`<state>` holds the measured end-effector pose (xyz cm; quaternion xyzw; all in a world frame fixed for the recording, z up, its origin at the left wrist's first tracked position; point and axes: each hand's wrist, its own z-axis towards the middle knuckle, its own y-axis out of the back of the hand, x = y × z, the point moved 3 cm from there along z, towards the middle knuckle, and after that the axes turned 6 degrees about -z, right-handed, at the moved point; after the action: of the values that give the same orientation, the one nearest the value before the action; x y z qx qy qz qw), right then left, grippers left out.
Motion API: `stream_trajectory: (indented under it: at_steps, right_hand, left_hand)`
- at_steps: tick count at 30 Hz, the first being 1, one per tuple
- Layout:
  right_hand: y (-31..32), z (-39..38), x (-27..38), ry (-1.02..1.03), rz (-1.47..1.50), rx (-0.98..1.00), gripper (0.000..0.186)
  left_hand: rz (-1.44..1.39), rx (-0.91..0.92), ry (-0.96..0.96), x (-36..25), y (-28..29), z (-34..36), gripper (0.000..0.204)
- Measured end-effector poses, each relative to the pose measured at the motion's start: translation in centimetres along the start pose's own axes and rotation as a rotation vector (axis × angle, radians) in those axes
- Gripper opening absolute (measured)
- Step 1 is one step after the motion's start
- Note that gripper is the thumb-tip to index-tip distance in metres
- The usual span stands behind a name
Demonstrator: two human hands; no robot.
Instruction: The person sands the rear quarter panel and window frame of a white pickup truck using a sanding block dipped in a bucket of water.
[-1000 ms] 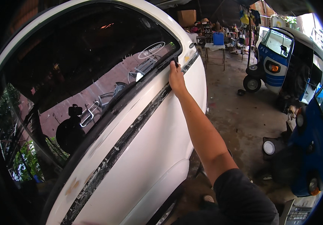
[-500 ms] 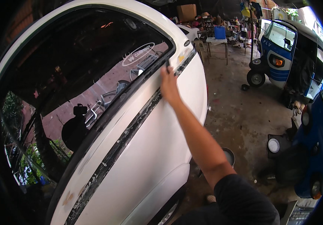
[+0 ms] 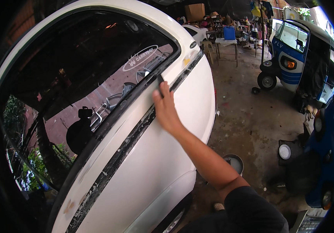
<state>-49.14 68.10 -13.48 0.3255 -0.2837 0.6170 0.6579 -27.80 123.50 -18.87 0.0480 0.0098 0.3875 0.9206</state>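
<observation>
My right hand [image 3: 166,106] lies against the white side panel [image 3: 143,99] of a vehicle, just below its dark side window [image 3: 97,50]. Its fingers press a small, dark, flat piece that looks like sandpaper [image 3: 160,80] onto the panel, and most of that piece is hidden under them. Beneath the fingers runs a black strip [image 3: 128,139] with whitish residue along it. Scuffed patches mark the paint, with a yellowish spot [image 3: 186,61] farther along and a brownish one near the lower left. My left hand is out of view.
A bucket [image 3: 235,165] stands on the concrete floor below my forearm. To the right are a blue-and-white three-wheeler [image 3: 289,58], a white round dish [image 3: 284,151] and a dark blue vehicle [image 3: 330,155]. At the back, a blue box [image 3: 228,33] sits on a small table among cluttered shelves.
My right hand has slid along the panel toward me and to the left, taking the dark piece with it. The view has shifted slightly.
</observation>
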Motion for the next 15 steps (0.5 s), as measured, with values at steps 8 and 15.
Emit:
stream_trajectory:
  at_steps: [8, 15]
  right_hand:
    - [7.5, 12.1, -6.2, -0.203, 0.071, -0.050, 0.079]
    - [2.8, 5.0, -2.6, -0.013, -0.029, -0.127, 0.067]
  left_hand:
    - [-0.048, -0.004, -0.004, -1.7, -1.4, -0.1, 0.068]
    - [0.003, -0.013, -0.010, -0.8, -0.4, 0.3, 0.069]
